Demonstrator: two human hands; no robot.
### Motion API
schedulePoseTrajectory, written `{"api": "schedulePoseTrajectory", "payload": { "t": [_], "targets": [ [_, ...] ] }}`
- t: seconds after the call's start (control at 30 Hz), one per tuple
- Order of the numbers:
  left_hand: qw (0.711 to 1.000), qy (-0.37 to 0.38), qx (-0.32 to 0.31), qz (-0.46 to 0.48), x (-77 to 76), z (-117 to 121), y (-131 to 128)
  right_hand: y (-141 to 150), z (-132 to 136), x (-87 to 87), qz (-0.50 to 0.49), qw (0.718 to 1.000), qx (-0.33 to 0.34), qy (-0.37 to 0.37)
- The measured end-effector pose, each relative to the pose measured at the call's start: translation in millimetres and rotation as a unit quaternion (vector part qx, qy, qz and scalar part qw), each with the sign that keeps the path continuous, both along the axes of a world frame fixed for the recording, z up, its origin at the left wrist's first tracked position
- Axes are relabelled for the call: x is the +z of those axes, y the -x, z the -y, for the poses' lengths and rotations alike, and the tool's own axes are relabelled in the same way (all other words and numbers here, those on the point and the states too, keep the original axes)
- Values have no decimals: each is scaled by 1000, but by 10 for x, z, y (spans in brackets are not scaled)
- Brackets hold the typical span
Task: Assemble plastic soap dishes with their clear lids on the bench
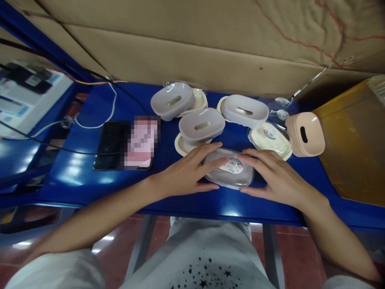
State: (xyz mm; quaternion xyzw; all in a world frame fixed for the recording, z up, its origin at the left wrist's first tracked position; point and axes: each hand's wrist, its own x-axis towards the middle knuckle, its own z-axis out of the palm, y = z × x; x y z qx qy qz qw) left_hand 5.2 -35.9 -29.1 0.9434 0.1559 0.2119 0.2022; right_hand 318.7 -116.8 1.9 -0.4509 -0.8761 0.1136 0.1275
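Near the front edge of the blue table, a grey soap dish with a clear lid and a round paper label lies between my hands. My left hand grips its left side, with a finger reaching over the lid towards the label. On the right side, my right hand curls its fingers and thumb around the rim. Just beyond them sits a grey soap dish with a slot, resting on a cream piece. A cream labelled soap dish with a clear cover lies beyond my right hand.
Two more grey dishes stand at the back. A peach dish leans beside a brown carton on the right. Clear lids lie behind. On the left are a phone and cables. Cardboard walls the back.
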Motion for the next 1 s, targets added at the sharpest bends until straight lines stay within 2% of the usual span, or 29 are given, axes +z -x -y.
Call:
{"api": "schedulePoseTrajectory", "payload": {
  "t": [0.17,0.4,0.6,0.77,1.0],
  "targets": [
    [1000,-17,4,-3,-4,-12,-15,29,-7,5,37,998,7,-50],
    [1000,-22,11,-18,-6,-35,-14,74,-12,-13,40,997,41,-59],
    [998,-43,26,-25,-8,-50,-16,155,-9,-33,64,993,34,-92],
    [998,-35,44,-10,-15,-41,-25,175,2,-43,76,991,22,-112],
    [999,-14,50,3,-59,-53,-13,143,-13,-102,89,987,51,-122]
  ]
}}
